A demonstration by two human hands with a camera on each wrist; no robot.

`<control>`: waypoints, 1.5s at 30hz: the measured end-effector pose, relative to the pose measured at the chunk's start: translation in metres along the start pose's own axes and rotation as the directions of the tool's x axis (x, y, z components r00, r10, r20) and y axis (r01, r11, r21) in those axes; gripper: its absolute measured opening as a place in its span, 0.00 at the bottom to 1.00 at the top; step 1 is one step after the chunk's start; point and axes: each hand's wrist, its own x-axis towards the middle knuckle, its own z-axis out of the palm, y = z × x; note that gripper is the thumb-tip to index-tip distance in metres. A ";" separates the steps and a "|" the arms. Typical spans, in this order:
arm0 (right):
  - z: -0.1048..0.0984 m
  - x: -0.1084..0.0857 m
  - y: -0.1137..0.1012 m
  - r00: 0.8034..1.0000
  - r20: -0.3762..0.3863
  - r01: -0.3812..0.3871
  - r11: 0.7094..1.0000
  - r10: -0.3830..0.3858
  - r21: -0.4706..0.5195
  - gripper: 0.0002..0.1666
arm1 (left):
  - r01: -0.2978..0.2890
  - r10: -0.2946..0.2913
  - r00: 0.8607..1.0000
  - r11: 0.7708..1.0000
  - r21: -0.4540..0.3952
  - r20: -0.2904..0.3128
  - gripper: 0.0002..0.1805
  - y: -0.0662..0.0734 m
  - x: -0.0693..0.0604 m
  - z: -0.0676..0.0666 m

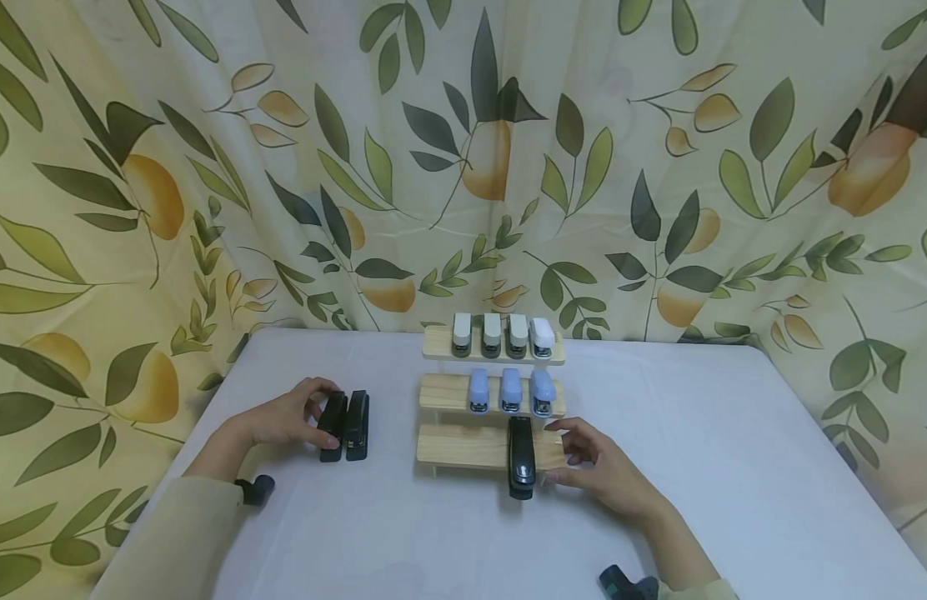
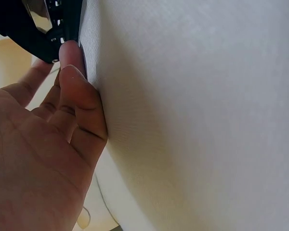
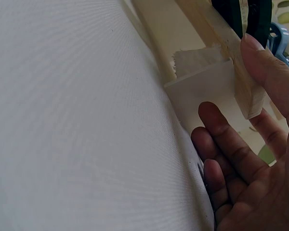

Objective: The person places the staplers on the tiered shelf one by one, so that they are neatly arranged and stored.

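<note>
On the left of the table, my left hand [image 1: 287, 414] holds a black stapler [image 1: 333, 427] between thumb and fingers. A second black stapler [image 1: 356, 425] lies right beside it. In the left wrist view, the fingertips [image 2: 72, 53] reach the stapler's end, close to the cloth. My right hand [image 1: 600, 467] is around the right end of the wooden lowest tier [image 1: 463, 446], thumb in front and index finger behind. A third black stapler [image 1: 521, 458] lies there, projecting past the front edge. The right wrist view shows the other fingers [image 3: 214, 118] loosely bent beneath the board.
Three blue staplers [image 1: 511, 390] sit on the middle tier [image 1: 444, 392], toward its right. Several white staplers [image 1: 491, 335] line the top tier [image 1: 437, 342]. A white cloth covers the table [image 1: 403, 542]; a leaf-and-fruit patterned curtain [image 1: 448, 233] hangs behind and at the sides.
</note>
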 end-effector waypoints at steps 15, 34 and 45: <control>0.000 0.000 0.001 1.000 -0.006 0.020 1.000 -0.020 -0.005 0.37 | -0.008 0.008 0.998 1.000 -0.004 -0.061 0.54 -0.001 0.002 0.005; 0.000 -0.001 -0.004 1.000 -0.004 0.002 1.000 -0.002 0.003 0.38 | -0.003 0.009 0.993 0.999 0.045 -0.118 0.54 0.000 0.000 0.004; 0.001 0.000 0.000 1.000 -0.004 -0.011 1.000 0.011 -0.008 0.38 | -0.010 0.012 0.991 1.000 0.016 -0.136 0.55 0.005 -0.005 0.002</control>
